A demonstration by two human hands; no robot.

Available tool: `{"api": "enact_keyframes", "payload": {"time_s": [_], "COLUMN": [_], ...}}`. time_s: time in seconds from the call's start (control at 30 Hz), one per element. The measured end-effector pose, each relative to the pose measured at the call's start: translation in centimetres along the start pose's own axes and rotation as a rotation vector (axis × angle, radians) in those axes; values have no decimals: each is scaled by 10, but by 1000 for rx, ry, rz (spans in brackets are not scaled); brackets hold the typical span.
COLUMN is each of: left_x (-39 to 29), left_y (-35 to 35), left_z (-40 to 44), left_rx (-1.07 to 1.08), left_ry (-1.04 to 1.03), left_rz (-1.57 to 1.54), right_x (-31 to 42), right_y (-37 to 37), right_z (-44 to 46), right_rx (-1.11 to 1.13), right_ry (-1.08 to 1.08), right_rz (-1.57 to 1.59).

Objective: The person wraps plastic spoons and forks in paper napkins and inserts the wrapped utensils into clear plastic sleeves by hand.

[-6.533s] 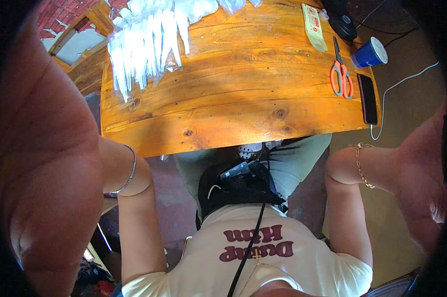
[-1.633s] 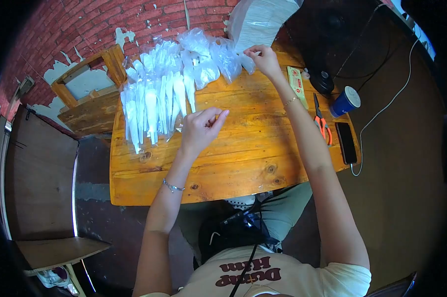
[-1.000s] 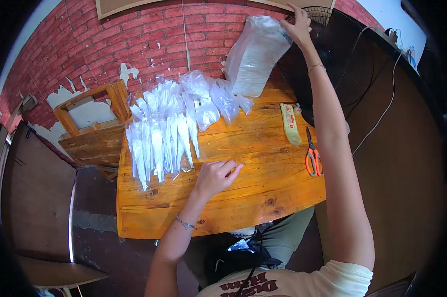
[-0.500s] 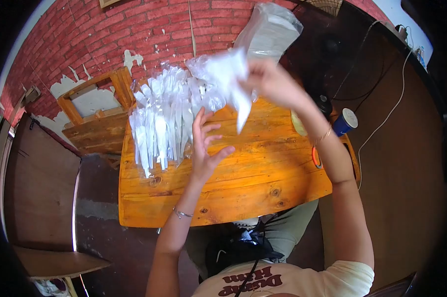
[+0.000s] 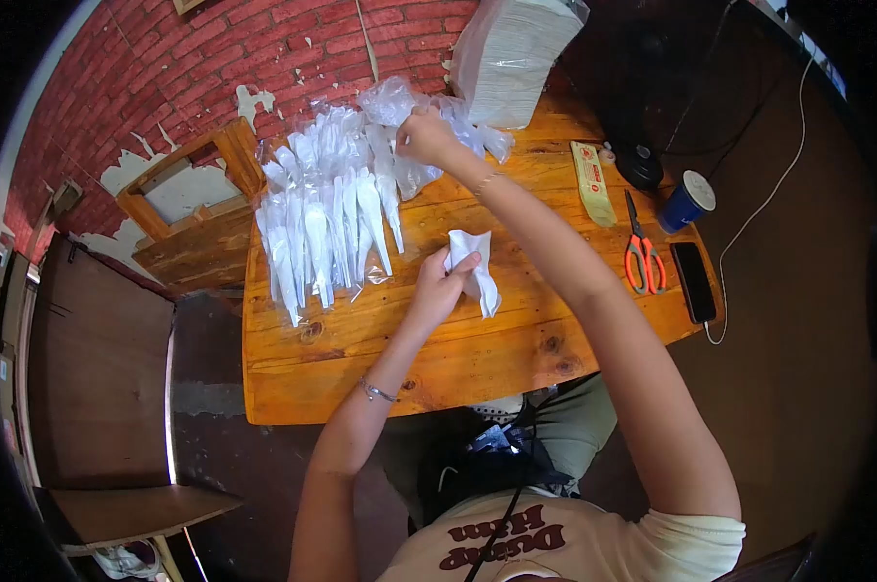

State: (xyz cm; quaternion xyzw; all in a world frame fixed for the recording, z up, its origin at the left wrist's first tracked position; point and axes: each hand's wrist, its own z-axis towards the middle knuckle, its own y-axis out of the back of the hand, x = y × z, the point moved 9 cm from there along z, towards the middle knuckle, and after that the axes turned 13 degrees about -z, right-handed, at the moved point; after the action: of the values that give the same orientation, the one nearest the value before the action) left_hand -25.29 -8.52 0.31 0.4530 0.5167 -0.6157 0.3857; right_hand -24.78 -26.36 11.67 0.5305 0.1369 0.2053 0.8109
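Observation:
My left hand grips a folded white paper napkin above the wooden table, thumb across its front. Farther back, my right hand has its fingers curled down at the clear plastic bags. What its fingertips pinch, if anything, is hidden. Left of it lies a spread pile of white plastic spoons in clear wrappers, handles pointing toward me. Beyond my right hand stands a tall stack of white napkins in a clear bag.
On the right of the wooden table lie orange-handled scissors, a phone with a white cable, a yellow packet and a blue cup. A wooden frame leans by the brick-patterned wall.
The white napkin, blurred in my right hand before, is now in my left hand, lower and nearer to me. My right hand has moved left to the plastic bags.

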Motion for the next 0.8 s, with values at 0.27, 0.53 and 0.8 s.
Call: {"api": "enact_keyframes", "payload": {"time_s": [0.27, 0.53, 0.8], "left_x": [-36, -32, -36], "left_y": [-13, -13, -15], "left_z": [-9, -10, -12], "left_rx": [26, 35, 29], "left_ry": [-176, -160, -203], "left_rz": [294, 309, 396], "right_x": [-7, -12, -2], "right_y": [-51, -51, -59], "right_z": [5, 3, 1], "right_rx": [278, 279, 208], "right_ry": [-264, -337, -323], "right_rz": [-322, -297, -299]}}
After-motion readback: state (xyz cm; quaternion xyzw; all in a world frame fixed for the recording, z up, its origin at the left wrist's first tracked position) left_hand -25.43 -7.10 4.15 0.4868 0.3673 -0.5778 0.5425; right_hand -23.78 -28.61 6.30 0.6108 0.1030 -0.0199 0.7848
